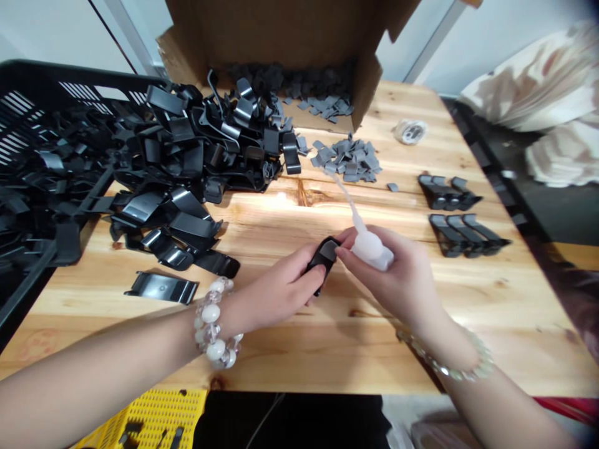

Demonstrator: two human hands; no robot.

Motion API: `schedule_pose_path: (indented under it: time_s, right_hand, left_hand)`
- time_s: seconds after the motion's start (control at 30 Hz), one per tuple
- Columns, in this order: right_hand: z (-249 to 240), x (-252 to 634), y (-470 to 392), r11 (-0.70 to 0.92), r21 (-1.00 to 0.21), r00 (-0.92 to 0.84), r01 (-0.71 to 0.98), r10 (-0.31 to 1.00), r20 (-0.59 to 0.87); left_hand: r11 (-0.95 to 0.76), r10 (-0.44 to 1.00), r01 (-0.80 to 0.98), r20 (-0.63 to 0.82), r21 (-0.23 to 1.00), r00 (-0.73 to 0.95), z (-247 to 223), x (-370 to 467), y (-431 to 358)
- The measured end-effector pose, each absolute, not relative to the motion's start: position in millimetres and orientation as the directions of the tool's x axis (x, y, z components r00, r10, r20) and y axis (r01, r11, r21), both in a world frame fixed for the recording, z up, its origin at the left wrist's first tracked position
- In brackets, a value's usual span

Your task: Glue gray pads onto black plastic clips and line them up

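1. On the near side of a wooden bench (304, 365), a worker's left hand (281, 290) closes firmly around a curved black clip (324, 254), thumb across its lower part, other fingers mostly hidden.
2. The right hand (407, 284) brings thumb and forefinger nearly together at the clip's upper end, also gripping a white squeeze bottle (374, 249), its nozzle pointing away.
3. Off to the right, more clips (468, 237) stand in two short rows.
4. Farther back, small grey pads (349, 159) lie before an open cardboard box (281, 31).
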State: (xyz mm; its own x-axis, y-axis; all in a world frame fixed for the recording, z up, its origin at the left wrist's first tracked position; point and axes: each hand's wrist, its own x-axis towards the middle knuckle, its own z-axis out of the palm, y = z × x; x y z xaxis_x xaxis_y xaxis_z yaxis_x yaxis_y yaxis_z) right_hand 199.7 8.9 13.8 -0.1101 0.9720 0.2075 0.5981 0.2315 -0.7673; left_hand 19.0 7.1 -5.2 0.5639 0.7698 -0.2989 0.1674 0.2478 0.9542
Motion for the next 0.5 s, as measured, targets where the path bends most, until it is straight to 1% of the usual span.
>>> schedule_pose_path:
  time_s: [0.27,0.4,0.5]
  right_hand:
    - [9,196,8,0.329,-0.706,-0.136,0.627,0.939,0.317]
    - [5,194,8,0.323,-0.706,-0.123,0.630,0.939,0.320]
    - [2,193,9,0.297,-0.733,-0.099,0.612,0.948,0.302]
  left_hand:
    - [0.213,0.784,0.130,-0.249,0.968,0.569,-7,20,7]
    - [0.211,0.780,0.140,-0.253,0.967,0.573,-7,20,7]
    - [0.205,0.777,0.154,-0.257,0.966,0.575,-6,19,8]
